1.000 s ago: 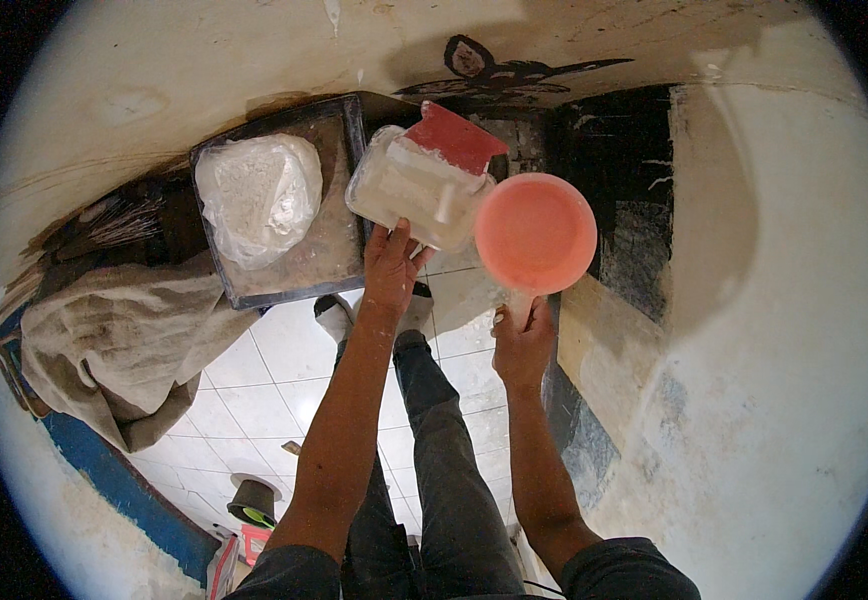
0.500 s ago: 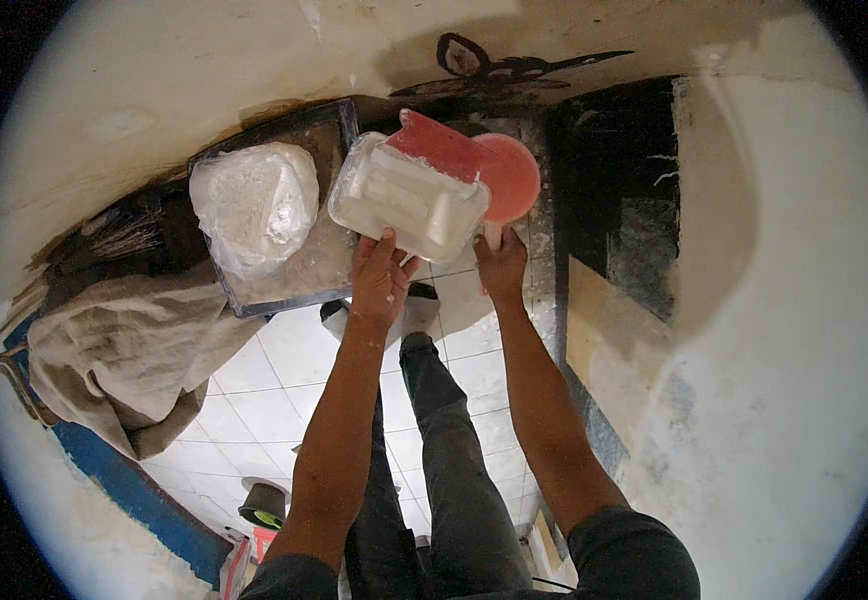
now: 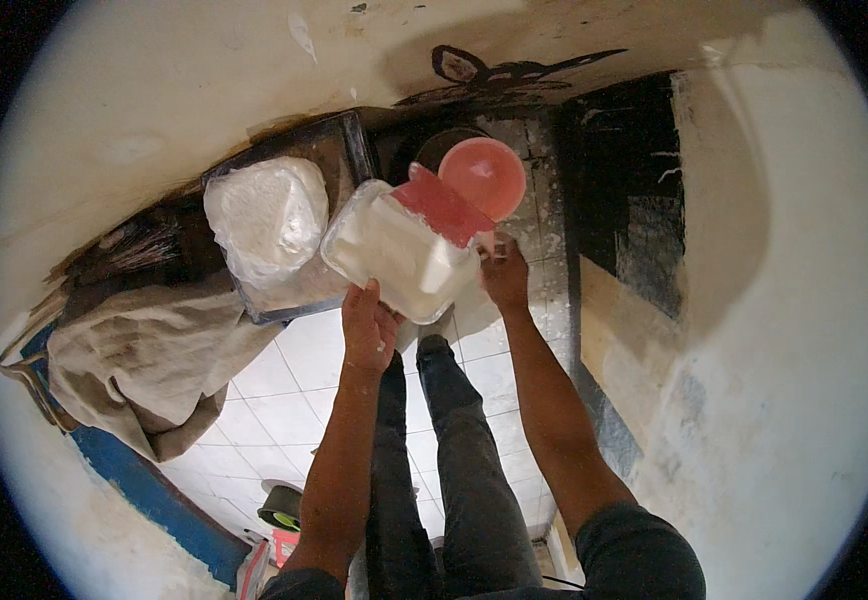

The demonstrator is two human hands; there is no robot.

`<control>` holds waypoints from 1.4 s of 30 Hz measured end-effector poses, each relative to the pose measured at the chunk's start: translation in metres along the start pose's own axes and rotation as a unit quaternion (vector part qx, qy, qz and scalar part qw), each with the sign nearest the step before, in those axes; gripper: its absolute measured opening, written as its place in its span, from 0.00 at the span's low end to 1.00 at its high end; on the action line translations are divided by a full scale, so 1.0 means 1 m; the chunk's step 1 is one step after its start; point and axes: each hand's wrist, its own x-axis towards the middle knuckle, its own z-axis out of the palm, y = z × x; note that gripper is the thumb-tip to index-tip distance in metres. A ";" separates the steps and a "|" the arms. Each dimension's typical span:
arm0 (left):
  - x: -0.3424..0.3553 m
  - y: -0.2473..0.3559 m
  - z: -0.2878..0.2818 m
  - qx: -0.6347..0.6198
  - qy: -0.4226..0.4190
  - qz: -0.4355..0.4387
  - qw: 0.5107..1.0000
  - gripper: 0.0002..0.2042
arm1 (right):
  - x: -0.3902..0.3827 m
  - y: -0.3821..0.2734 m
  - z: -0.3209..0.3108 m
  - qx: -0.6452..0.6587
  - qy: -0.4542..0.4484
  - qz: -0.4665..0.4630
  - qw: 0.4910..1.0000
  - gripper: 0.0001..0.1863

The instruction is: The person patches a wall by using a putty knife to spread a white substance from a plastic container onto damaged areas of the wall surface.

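Observation:
My left hand [image 3: 367, 325] is closed on the near edge of a shallow, clear-walled plastic tub [image 3: 394, 255] coated with a pale, creamy paste. A flat red plastic spreader [image 3: 442, 207] smeared with the paste lies across the tub's far right corner. My right hand [image 3: 506, 272] is closed around the pale handle of a round pink dipper [image 3: 482, 180], held just beyond the spreader. The dipper's bowl faces up toward me; I cannot make out what is in it.
A plastic bag of white powder [image 3: 269, 220] sits on a dark-edged board [image 3: 299, 308] at the left. Beside it hangs a beige cloth [image 3: 144, 350]. A dark pail [image 3: 282, 505] stands on the white tiled floor [image 3: 299, 400]. Walls rise ahead and at the right.
The tub and spreader have come lower, nearer to me. The dipper has shifted slightly left and turned to show more of its inside. Both hands keep their hold.

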 end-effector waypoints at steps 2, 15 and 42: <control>-0.004 0.002 0.006 0.013 -0.018 0.002 1.000 0.22 | -0.005 0.001 -0.017 0.069 0.060 0.000 0.996 0.21; -0.074 0.033 0.079 0.164 -0.176 -0.030 0.970 0.23 | -0.081 -0.287 -0.171 -0.142 0.053 -0.113 0.982 0.10; -0.337 0.049 0.248 0.330 -0.303 -0.179 0.876 0.23 | -0.319 -0.383 -0.396 -0.117 0.259 -0.021 0.958 0.09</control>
